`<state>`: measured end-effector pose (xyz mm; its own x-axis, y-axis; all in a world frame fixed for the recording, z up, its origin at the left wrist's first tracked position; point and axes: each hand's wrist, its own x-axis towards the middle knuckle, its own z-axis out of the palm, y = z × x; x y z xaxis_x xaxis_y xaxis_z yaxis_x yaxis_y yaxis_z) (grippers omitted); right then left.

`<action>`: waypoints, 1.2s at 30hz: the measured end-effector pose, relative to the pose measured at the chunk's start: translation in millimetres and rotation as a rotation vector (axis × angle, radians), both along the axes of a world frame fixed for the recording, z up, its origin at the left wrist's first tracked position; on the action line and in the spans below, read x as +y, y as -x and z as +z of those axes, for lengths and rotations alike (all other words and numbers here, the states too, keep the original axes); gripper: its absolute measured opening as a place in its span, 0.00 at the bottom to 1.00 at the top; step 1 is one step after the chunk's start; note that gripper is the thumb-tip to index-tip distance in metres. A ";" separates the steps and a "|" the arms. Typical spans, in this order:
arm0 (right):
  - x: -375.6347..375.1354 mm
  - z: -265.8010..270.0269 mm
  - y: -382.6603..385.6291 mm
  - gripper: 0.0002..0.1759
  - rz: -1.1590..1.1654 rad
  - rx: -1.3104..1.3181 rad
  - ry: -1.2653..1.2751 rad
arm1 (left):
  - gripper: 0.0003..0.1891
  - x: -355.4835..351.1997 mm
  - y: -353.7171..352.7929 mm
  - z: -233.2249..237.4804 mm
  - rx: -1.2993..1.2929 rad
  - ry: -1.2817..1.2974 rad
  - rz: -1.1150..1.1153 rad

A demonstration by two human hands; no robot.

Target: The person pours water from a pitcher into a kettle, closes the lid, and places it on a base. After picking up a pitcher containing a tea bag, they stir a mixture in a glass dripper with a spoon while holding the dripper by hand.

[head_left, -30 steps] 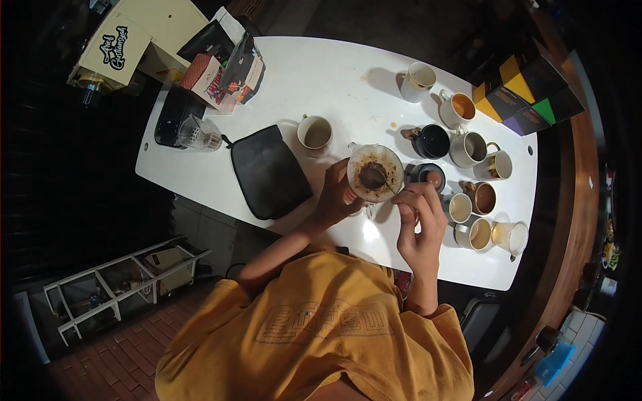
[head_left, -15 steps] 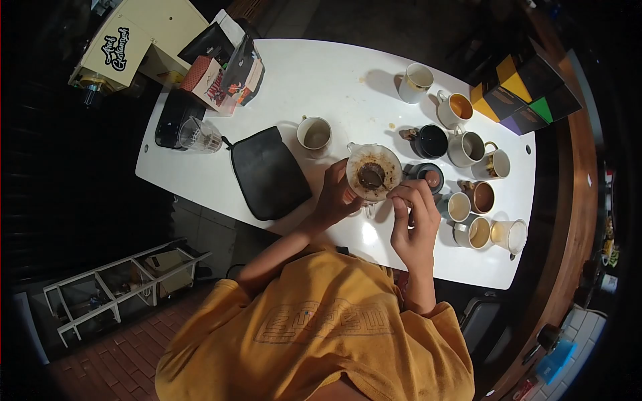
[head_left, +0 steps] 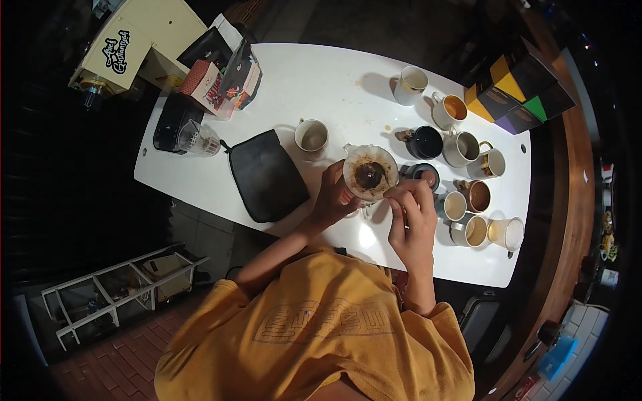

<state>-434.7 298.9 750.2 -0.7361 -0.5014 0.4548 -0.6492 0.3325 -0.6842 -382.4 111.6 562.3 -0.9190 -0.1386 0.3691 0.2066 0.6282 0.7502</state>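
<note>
A coffee dripper (head_left: 371, 155) with a stained paper filter and dark wet grounds inside stands near the table's front edge. My left hand (head_left: 332, 198) is closed around its left side. At its lower right rim, the fingers of my right hand (head_left: 412, 217) are pinched together on the filter's edge; a small thin object seems to show between them, too small to name. Part of a glass handle shows below the dripper. Just right of the dripper lies a dark round dish (head_left: 425, 175), partly behind my right fingers.
The white table (head_left: 321, 73) holds a black pouch (head_left: 267, 175), a pale cup (head_left: 311, 136) and several mugs (head_left: 461, 148) at the right. A clear plastic cup (head_left: 199, 139), a black device and bags stand at the left. Dark boxes (head_left: 521, 93) stand at the back right.
The view has shifted slightly. My right fingers have moved a little at the filter's edge, and the dark area inside the filter looks changed in shape. My left hand keeps its hold.
</note>
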 end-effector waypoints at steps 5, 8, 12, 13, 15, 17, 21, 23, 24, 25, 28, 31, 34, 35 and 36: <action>-0.4 -2.4 2.9 0.10 -0.018 0.042 -0.041 | 0.36 -0.5 0.4 -3.0 -0.024 0.018 -0.002; -2.5 -7.8 1.8 0.09 -0.013 0.016 -0.051 | 0.36 1.1 0.5 -1.3 -0.013 -0.035 0.009; -3.4 -10.5 -3.5 0.08 -0.001 -0.099 -0.028 | 0.34 0.5 1.5 4.4 -0.018 -0.030 0.000; -2.6 -10.2 -4.2 0.08 -0.002 -0.100 -0.029 | 0.33 0.5 1.8 4.9 -0.018 -0.004 -0.002; -1.1 -8.3 -5.1 0.09 0.033 -0.154 -0.006 | 0.33 2.8 2.0 5.6 -0.010 -0.031 0.006; 1.7 -4.2 -4.5 0.10 0.042 -0.145 -0.006 | 0.33 3.5 2.1 6.1 -0.001 -0.057 0.015; 6.3 -3.5 -1.7 0.12 0.055 -0.135 0.030 | 0.33 3.0 1.5 5.5 0.000 -0.010 0.013; 6.0 -3.2 0.2 0.13 0.050 -0.103 0.021 | 0.33 2.9 1.7 5.8 0.003 -0.039 0.011; 5.4 -3.1 1.2 0.14 0.047 -0.072 0.013 | 0.34 1.9 1.6 6.0 -0.005 -0.021 0.004; 4.6 -3.7 2.1 0.14 0.048 -0.071 0.014 | 0.34 1.1 1.8 6.3 -0.012 -0.002 -0.002; 1.5 -7.3 3.0 0.14 0.034 -0.002 -0.024 | 0.34 2.0 0.7 8.3 -0.002 0.003 0.012; 0.8 -8.7 2.8 0.14 0.074 0.018 -0.056 | 0.33 0.9 0.9 5.5 0.001 0.036 0.014; 3.3 -7.5 0.2 0.15 0.142 0.017 -0.070 | 0.33 2.4 1.4 3.6 0.025 -0.012 0.018; 4.1 -6.0 -0.9 0.14 0.130 -0.013 -0.045 | 0.33 2.6 1.5 3.4 0.024 -0.011 0.017; 4.5 -4.6 -1.6 0.13 0.118 -0.042 -0.019 | 0.33 2.8 1.7 4.5 0.019 -0.018 0.021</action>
<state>-433.1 303.4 745.6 -0.6896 -0.5939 0.4144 -0.6554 0.2684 -0.7060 -384.1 114.4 566.9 -0.9088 -0.1642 0.3836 0.2080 0.6187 0.7576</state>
